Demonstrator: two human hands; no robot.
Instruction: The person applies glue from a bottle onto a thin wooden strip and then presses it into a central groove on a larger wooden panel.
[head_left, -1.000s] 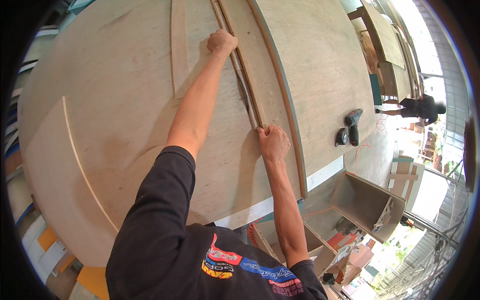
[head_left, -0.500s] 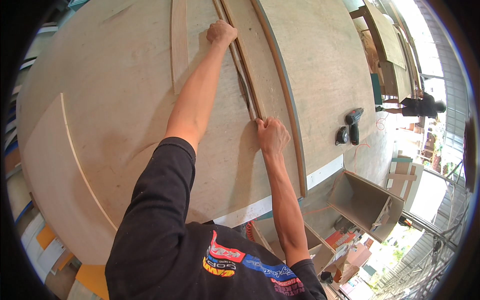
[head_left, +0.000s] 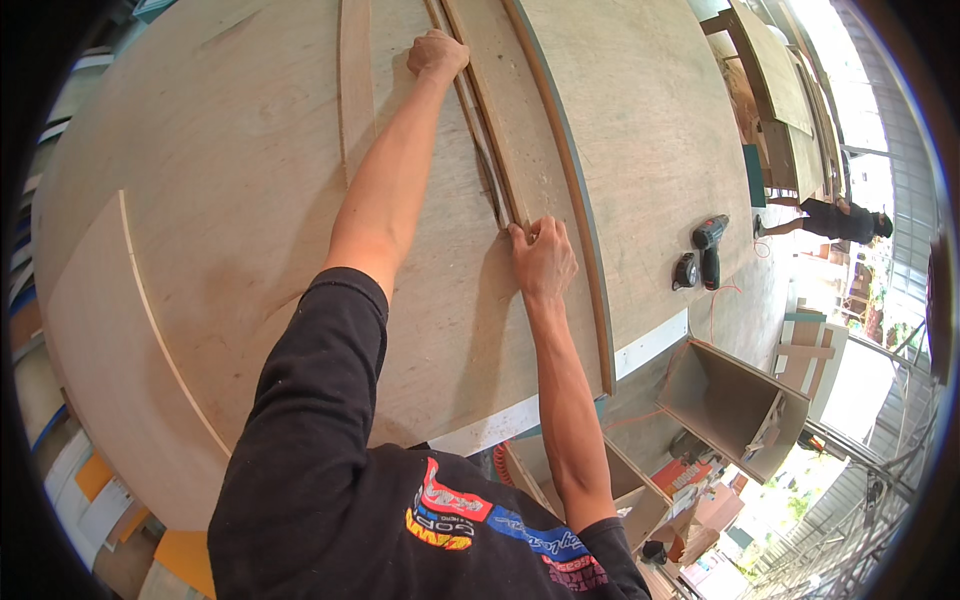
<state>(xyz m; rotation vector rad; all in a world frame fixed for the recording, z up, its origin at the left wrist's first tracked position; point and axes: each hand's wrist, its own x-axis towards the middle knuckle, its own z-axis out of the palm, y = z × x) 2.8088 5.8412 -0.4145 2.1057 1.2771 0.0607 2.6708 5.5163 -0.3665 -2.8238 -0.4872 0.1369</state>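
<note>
A long, narrow wooden strip (head_left: 470,108) lies lengthwise on the large plywood panel (head_left: 250,150), beside the brown edge of a wider board (head_left: 530,130). Toward the far end, my left hand (head_left: 438,54) is closed in a fist around the strip, its fingertips hidden from view. At the near end, the bent fingers and thumb of my right hand (head_left: 545,262) pinch the strip's tip against the board's edge. A thin gap with a dark line runs between strip and board along part of their length.
A loose flat wooden slat (head_left: 356,90) lies left of my left hand. A pale thin sheet (head_left: 130,370) is at the left. On the right rest a cordless drill (head_left: 710,250) and a tape measure (head_left: 685,271). An open wooden box (head_left: 720,400) stands lower right; another person (head_left: 840,220) is farther off.
Both hands have shifted slightly away from me, the left one also a little leftward. My right fingers are spread a bit more over the strip's end. The distant person has changed posture.
</note>
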